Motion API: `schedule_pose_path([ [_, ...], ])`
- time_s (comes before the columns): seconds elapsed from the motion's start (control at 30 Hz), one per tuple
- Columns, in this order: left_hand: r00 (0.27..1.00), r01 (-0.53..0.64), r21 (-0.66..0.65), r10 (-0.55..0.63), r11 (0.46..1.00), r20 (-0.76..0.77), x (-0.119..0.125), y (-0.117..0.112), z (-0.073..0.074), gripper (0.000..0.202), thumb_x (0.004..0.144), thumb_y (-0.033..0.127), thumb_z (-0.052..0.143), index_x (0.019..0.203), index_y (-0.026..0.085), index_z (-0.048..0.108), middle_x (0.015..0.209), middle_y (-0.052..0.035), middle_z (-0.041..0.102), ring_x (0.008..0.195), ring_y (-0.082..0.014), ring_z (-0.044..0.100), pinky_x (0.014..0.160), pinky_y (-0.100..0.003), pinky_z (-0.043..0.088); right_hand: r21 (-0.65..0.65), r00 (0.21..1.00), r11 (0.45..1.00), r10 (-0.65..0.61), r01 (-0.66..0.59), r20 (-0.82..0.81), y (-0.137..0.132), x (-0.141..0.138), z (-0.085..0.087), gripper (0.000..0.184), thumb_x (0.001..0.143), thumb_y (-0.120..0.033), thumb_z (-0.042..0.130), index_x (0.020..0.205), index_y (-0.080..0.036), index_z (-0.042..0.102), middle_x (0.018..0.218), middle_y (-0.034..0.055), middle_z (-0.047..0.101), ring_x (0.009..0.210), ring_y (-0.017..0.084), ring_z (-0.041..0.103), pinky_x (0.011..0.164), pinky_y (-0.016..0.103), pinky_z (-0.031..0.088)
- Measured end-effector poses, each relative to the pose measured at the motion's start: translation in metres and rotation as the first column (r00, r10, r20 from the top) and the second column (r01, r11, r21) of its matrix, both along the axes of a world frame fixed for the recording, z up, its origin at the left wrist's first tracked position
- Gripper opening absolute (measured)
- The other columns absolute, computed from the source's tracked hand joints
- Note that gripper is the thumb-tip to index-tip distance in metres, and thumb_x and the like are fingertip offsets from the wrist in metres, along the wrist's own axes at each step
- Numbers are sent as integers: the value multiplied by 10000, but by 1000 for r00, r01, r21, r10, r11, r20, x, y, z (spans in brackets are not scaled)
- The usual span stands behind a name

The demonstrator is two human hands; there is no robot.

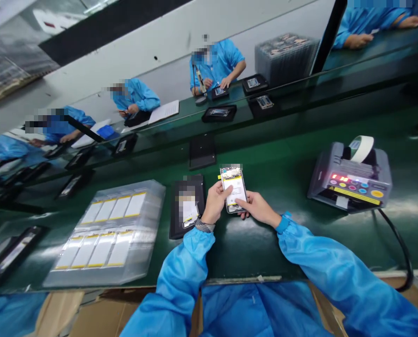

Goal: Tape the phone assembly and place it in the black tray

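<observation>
Both hands hold an opened smartphone above the green bench. Its inside faces up, showing a white battery with yellow strips and a circuit board at the far end. My left hand grips the phone's left side, with the thumb lying on the battery. My right hand holds the lower right corner, its thumb on the battery's near end and fingers curled beneath. Just left of my left hand lies a black tray with another phone part in it, partly blurred.
Clear plastic trays stacked at the left hold several white batteries. A tape dispenser with lit display stands at the right. Ahead lies a black tray. Beyond a green ledge, co-workers in blue sit by more trays.
</observation>
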State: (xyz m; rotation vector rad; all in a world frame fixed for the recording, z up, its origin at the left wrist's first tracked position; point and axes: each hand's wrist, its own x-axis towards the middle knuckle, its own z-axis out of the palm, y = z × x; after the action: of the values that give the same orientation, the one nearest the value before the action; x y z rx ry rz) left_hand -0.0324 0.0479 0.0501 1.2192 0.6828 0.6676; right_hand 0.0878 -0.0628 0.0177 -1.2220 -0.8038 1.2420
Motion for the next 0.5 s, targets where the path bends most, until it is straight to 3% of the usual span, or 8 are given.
schedule_pose_path([
  [0.13, 986, 143, 19, -141, 989, -90, 7, 17, 8, 530, 674, 453, 910, 1063, 149, 715, 1063, -128, 781, 861, -263, 754, 806, -384, 600, -2, 999, 1000, -29, 29, -39, 6, 6, -5, 612, 785, -728, 706, 901, -133, 623, 622, 59, 698, 450, 149, 636, 381, 188, 439],
  [0.23, 974, 170, 79, -156, 982, -164, 16, 49, 15, 535, 621, 454, 937, 1003, 141, 731, 966, -120, 788, 772, -242, 742, 756, -373, 601, -10, 994, 995, -96, 96, -45, 10, 10, -11, 640, 778, -796, 652, 813, -162, 576, 595, 52, 678, 431, 154, 627, 355, 188, 410],
  [0.3, 974, 107, 136, -76, 985, -213, 24, 83, 23, 513, 595, 442, 952, 928, 124, 726, 845, -101, 776, 709, -214, 716, 731, -359, 592, -14, 991, 992, -129, 128, -40, 11, 11, -14, 652, 767, -819, 635, 798, -172, 561, 588, 45, 667, 427, 155, 620, 353, 193, 406],
  [0.37, 968, 15, 183, 32, 983, -249, 30, 121, 34, 443, 661, 426, 927, 875, 108, 705, 766, -77, 745, 684, -183, 689, 721, -340, 580, -13, 992, 992, -125, 125, -20, 11, 12, -15, 656, 742, -822, 647, 802, -174, 569, 579, 36, 654, 426, 152, 613, 361, 196, 405],
  [0.43, 950, -74, 232, 140, 970, -281, 32, 156, 46, 355, 821, 411, 823, 930, 100, 692, 829, -68, 726, 730, -169, 681, 734, -340, 582, -9, 992, 992, -123, 123, 15, 10, 12, -15, 646, 717, -813, 668, 789, -178, 575, 577, 32, 642, 423, 147, 599, 370, 202, 405],
  [0.5, 928, -154, 291, 239, 944, -285, 31, 181, 58, 303, 950, 385, 688, 1092, 117, 671, 1022, -78, 704, 869, -182, 686, 792, -369, 594, 1, 990, 992, -126, 126, 60, 9, 12, -16, 621, 715, -798, 677, 767, -187, 579, 582, 36, 637, 426, 147, 588, 381, 216, 412],
])
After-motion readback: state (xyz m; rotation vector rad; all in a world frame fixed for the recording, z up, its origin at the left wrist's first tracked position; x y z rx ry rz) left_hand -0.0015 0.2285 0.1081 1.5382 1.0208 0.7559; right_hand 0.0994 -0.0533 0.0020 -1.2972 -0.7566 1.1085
